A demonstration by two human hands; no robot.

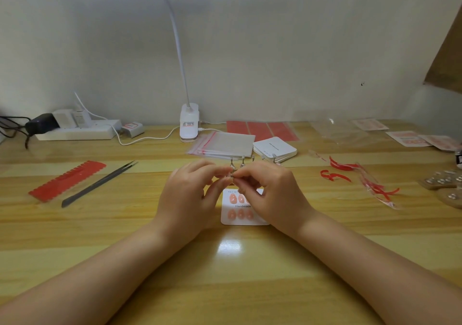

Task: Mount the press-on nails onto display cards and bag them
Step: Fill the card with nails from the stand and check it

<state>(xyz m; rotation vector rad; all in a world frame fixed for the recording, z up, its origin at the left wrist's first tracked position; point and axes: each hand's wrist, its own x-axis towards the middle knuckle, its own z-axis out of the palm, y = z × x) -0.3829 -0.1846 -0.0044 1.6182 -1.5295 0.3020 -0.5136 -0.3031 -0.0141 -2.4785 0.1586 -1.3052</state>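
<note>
A white display card (238,221) printed "Handmade" lies on the wooden table, with several pink press-on nails stuck on it in two rows. Just above its top edge my left hand (190,194) and my right hand (272,192) meet fingertip to fingertip, both pinching one small item (233,175); it is too small to tell what it is. My right hand hides the card's right part. Behind the hands stand small metal nail holders (232,166). A stack of clear zip bags (225,144) and a stack of blank white cards (275,148) lie further back.
Tweezers (117,174), a metal pusher (82,194) and a red adhesive tab sheet (67,181) lie at the left. A clip lamp (189,124) and power strip (75,131) stand at the back. Red backing strips (337,167) and bagged cards (410,138) lie at the right.
</note>
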